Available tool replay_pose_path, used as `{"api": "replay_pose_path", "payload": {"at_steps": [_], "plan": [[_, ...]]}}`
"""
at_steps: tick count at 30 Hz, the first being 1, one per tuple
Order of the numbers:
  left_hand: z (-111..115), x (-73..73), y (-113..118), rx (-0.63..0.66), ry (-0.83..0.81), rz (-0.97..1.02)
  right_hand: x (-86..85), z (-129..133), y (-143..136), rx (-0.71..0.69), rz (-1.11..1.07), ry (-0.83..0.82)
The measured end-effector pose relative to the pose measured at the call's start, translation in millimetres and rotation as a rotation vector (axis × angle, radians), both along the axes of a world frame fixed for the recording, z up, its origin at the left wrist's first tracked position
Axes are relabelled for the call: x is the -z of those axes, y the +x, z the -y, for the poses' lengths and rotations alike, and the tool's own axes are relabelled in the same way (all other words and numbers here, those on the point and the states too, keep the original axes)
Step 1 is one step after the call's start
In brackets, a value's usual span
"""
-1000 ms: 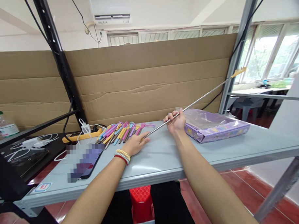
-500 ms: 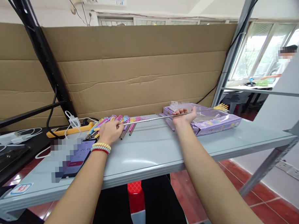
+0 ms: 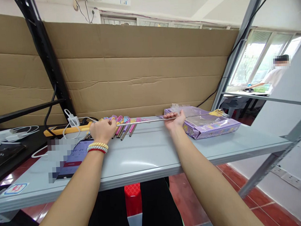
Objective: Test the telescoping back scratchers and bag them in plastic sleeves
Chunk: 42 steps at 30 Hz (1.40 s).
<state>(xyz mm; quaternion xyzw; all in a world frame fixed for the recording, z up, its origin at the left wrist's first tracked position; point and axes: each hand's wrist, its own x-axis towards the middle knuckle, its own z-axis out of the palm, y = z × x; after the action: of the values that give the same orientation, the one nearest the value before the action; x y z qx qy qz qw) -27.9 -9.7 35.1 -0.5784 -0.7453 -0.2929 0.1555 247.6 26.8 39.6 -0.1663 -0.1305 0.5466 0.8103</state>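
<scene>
Nearest, well left of the purple box (image 3: 215,129), our left hand (image 3: 103,130) is clenched round the handle end of the silver rod (image 3: 146,121); our right hand (image 3: 174,121), palm up by the box's left end, curls its fingers round the shaft. We judge we are holding the rod extended; any shift calls for both grips in line. Its long axis runs sideways, nearly level, yellow claw (image 3: 216,113) pointing right above the box; contact we cannot tell. Smaller claw-ended rods (image 3: 127,128) lie left of the box, cardboard (image 3: 144,70) behind it.
</scene>
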Motion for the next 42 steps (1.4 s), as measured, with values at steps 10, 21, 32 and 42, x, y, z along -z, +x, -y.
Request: {"api": "replay_pose_path", "payload": {"at_steps": [10, 21, 32, 42], "plan": [[0, 27.6, 57, 0.632, -0.002, 0.124, 12.2, 16, -71, -0.482, 0.253, 0.212], [-5, 36.8, 63, 0.896, 0.110, 0.189, 12.6, 24, -73, -0.504, 0.235, 0.288], [10, 32.9, 79, 0.740, -0.158, -0.130, 4.3, 28, -67, -0.306, 0.204, 0.142], [16, 24.2, 83, 0.710, -0.276, -0.222, 3.3, 30, -79, -0.168, 0.173, 0.033]]}}
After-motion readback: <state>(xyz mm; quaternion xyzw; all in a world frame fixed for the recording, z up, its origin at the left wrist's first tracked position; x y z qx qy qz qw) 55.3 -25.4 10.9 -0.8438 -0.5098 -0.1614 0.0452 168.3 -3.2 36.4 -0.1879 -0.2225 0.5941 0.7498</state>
